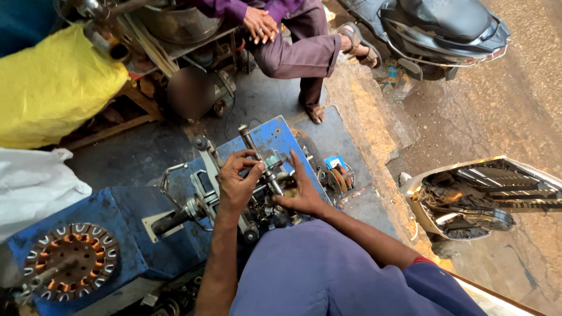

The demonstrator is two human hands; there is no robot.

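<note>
Both hands on blue winding machine (275, 137): left hand (237, 181) pinched steel shaft (260, 161), right hand (298, 196) steadied it, fingers spread. Setup step; next needed firm seating.

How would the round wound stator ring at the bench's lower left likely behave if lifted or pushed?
The stator ring looks like stacked metal with copper windings, so probably heavy and stiff. Lying flat on the blue bench, it seems unlikely to roll. Its exposed windings may snag or scratch.

Stator (70, 261) lies left of the winding machine (257, 169), scooter (445, 29) behind.
</note>
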